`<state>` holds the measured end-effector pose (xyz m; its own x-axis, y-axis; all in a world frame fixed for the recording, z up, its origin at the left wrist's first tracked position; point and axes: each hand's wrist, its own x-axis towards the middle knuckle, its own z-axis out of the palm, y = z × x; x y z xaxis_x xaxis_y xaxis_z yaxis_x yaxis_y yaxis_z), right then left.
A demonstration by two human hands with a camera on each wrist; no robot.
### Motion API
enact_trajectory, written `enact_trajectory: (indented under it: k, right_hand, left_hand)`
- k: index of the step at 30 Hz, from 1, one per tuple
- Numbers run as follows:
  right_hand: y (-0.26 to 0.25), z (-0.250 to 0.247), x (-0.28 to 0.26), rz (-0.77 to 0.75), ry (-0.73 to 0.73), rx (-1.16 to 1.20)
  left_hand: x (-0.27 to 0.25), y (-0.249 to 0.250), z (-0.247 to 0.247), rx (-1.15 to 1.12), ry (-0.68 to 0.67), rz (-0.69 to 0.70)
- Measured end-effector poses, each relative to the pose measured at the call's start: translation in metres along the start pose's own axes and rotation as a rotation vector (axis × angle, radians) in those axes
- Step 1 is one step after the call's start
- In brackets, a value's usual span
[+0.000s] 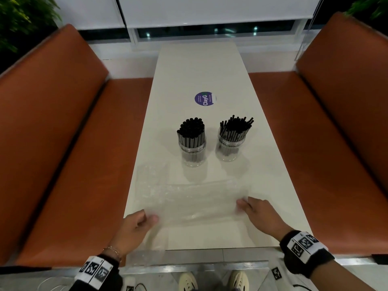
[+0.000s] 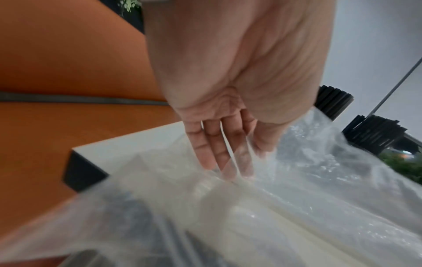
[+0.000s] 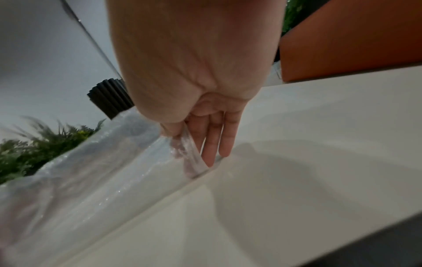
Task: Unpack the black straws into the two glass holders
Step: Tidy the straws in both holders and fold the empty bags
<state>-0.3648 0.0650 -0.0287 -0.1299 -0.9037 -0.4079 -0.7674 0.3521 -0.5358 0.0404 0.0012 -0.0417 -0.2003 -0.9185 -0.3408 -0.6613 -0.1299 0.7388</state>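
Note:
Two glass holders stand side by side mid-table, the left holder [image 1: 192, 153] and the right holder [image 1: 230, 149]. Each is packed with upright black straws [image 1: 191, 129] [image 1: 236, 127] [image 2: 333, 103] [image 3: 109, 99]. A clear plastic bag [image 1: 195, 200] [image 2: 251, 216] [image 3: 91, 177], with no straws showing inside, lies stretched across the near end of the table. My left hand [image 1: 148, 216] [image 2: 237, 162] pinches its left end between thumb and fingers. At the bag's right end, my right hand [image 1: 243, 203] [image 3: 194, 150] pinches the edge.
The long white table [image 1: 199, 66] runs away from me, with a round purple sticker [image 1: 205, 99] beyond the holders. Orange benches flank it on the left [image 1: 63, 143] and right [image 1: 336, 143]. My shoes [image 1: 189, 280] show below the near edge.

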Motion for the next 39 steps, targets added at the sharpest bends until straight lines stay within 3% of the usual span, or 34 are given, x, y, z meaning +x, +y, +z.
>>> enact_trajectory:
  k: [6, 15, 21, 25, 32, 36, 39]
  right_hand:
    - [-0.004, 0.002, 0.029, 0.063, 0.07, 0.014]
    - [-0.014, 0.006, 0.048, 0.223, 0.161, -0.002]
    - [-0.021, 0.01, 0.052, 0.234, 0.184, 0.006]
    - [-0.024, 0.007, 0.059, 0.226, 0.134, -0.067]
    - [-0.028, -0.008, 0.06, 0.178, 0.097, 0.095]
    - [-0.043, -0.034, 0.038, 0.05, 0.093, 0.388]
    - [-0.069, -0.054, 0.024, -0.076, 0.111, 0.511]
  left_hand:
    - [0.032, 0.027, 0.016, 0.194, 0.163, -0.059]
    - [0.049, 0.036, 0.038, 0.347, 0.244, -0.266]
    - [0.047, 0.047, 0.041, 0.423, 0.244, -0.346]
    - [0.049, 0.047, 0.046, 0.271, 0.318, -0.327]
    - [0.049, 0.066, 0.034, 0.005, 0.278, -0.407]
    - [0.018, 0.082, 0.013, -0.201, 0.355, -0.361]
    - [-0.02, 0.074, -0.012, -0.314, 0.298, -0.336]
